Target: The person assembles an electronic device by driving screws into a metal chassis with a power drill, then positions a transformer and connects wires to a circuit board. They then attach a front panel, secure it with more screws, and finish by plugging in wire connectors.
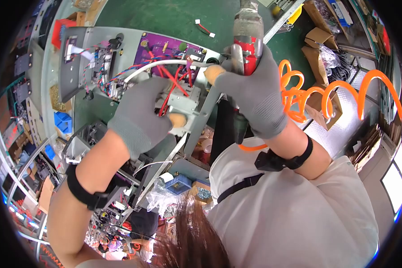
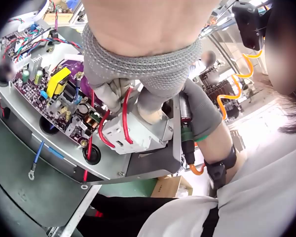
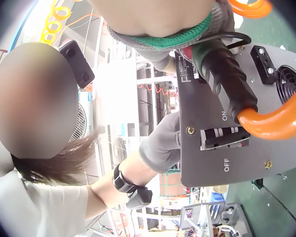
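Note:
In the head view my gloved left hand (image 1: 143, 111) grips a white circuit breaker (image 1: 183, 102) with red wires, behind the end panel of a grey metal chassis (image 1: 125, 38). The left wrist view shows the fingers around the breaker body (image 2: 143, 132). Its black toggle (image 3: 224, 137) shows through the panel cutout, between the ON and OFF marks. My gloved right hand (image 1: 259, 94) holds a red and dark air screwdriver (image 1: 247, 33) along the panel's outer side, its handle (image 3: 227, 79) joined to an orange hose. The right thumb is close to the panel's edge.
A purple circuit board (image 1: 161, 51) with coloured wires sits in the chassis. A short red-and-white cable (image 1: 204, 29) lies on the green surface. The coiled orange hose (image 1: 330, 96) hangs at right, near cardboard boxes (image 1: 319, 38). Blue bins (image 1: 179, 183) stand below the bench edge.

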`<state>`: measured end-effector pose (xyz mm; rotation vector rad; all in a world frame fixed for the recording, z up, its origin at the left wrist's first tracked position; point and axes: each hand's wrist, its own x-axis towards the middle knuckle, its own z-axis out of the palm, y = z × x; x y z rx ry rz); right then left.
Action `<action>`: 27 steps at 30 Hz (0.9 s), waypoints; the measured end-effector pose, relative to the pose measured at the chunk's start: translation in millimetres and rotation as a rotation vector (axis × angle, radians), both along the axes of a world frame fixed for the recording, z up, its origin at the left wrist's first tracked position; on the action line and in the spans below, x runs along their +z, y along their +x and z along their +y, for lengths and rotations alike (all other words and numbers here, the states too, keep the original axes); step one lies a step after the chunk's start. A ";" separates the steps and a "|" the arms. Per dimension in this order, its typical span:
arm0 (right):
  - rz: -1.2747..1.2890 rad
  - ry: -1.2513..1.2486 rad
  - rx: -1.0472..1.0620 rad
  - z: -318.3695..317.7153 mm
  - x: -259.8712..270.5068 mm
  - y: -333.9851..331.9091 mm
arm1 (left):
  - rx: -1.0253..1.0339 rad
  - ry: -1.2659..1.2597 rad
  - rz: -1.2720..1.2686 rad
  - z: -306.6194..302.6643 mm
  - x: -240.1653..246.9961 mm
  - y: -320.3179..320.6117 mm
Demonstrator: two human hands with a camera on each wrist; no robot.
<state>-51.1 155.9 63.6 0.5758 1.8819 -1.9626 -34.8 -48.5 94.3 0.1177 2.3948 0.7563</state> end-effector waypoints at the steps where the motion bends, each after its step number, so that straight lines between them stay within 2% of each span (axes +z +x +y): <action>1: 0.006 0.020 0.011 0.2 -0.8 -0.3 | 0.003 -0.005 0.005 -0.1 0.1 0.3; 3: 0.009 0.034 0.040 2.3 -2.0 -1.1 | -0.031 -0.006 0.056 -1.1 2.6 -2.1; 5: 0.046 -0.041 0.038 5.3 -8.4 -3.0 | -0.055 -0.005 -0.078 -2.9 3.9 -7.5; 7: 0.055 -0.006 0.069 8.3 -7.8 -5.3 | -0.030 0.026 -0.025 -7.2 4.5 1.4; 9: 0.016 0.071 0.117 9.8 -8.6 -6.9 | -0.097 0.067 0.014 -13.1 2.7 6.7; 10: 0.072 0.034 0.091 8.7 -10.6 -6.6 | -0.047 0.118 -0.120 -18.1 1.4 1.5; 13: 0.060 0.101 0.174 12.8 -8.7 -8.8 | 0.017 0.239 -0.149 -41.4 -9.6 -8.7; 15: 0.089 0.144 0.201 13.7 -11.7 -10.1 | 0.072 0.269 -0.075 -46.4 -11.7 -11.0; 17: 0.077 0.092 0.160 12.1 -7.4 -7.5 | -0.112 0.173 -0.103 -46.3 -8.5 -13.6; 18: 0.074 0.142 0.186 11.0 -5.9 -7.8 | 0.015 0.137 -0.326 -36.4 1.8 -11.9; 19: 0.078 0.146 0.209 11.2 -5.2 -7.7 | 0.037 0.145 -0.321 -39.7 -15.5 -8.2; 21: 0.056 0.055 0.144 12.0 -4.9 -8.6 | -0.573 0.046 0.428 -49.9 -64.3 -3.5; 23: 0.047 0.102 0.190 11.1 -0.8 -9.0 | -0.165 -0.013 -0.333 -23.5 -32.2 -27.6; 25: 0.064 0.081 0.164 11.4 -3.8 -9.7 | 0.040 0.048 -0.479 -17.1 -24.5 -34.4; 27: 0.056 0.074 0.187 14.3 -8.8 -11.2 | 0.103 0.080 -0.469 -23.6 -29.5 -39.9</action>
